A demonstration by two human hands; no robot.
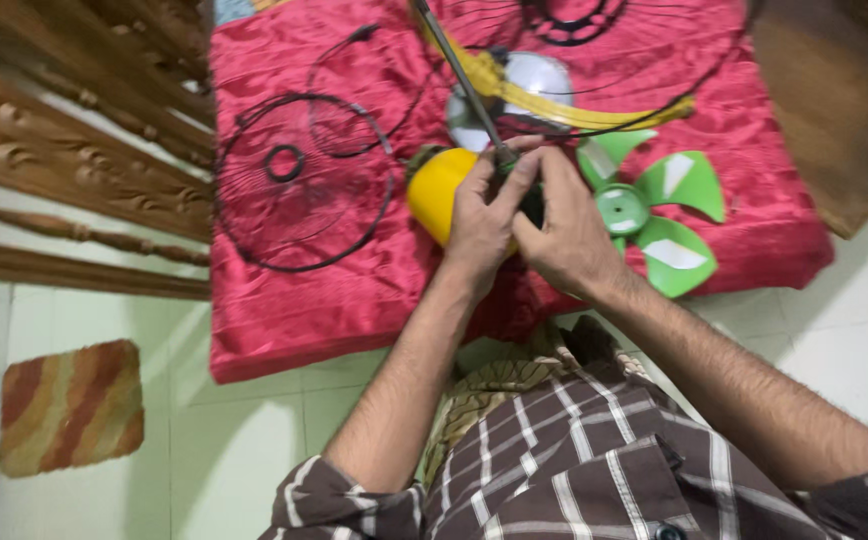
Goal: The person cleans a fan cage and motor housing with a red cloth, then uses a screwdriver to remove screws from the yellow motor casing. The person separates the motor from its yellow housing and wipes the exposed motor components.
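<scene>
A yellow fan motor housing (438, 190) lies on a red satin cushion (294, 300). My left hand (484, 220) wraps over its right side, fingers closed on it. My right hand (566, 230) presses against the same spot from the right and grips the base of a thin metal rod (459, 75), possibly a screwdriver shaft, that rises toward the top of the view. A green three-blade fan propeller (654, 210) lies flat just right of my right hand.
A black wire fan guard (299, 180) with a ring centre lies left of the housing; another guard (574, 20) sits at the top. A yellow strip (594, 112) crosses a white round part (544, 75). Carved wooden furniture (64, 150) stands left, a striped mat (72, 405) on the tiled floor.
</scene>
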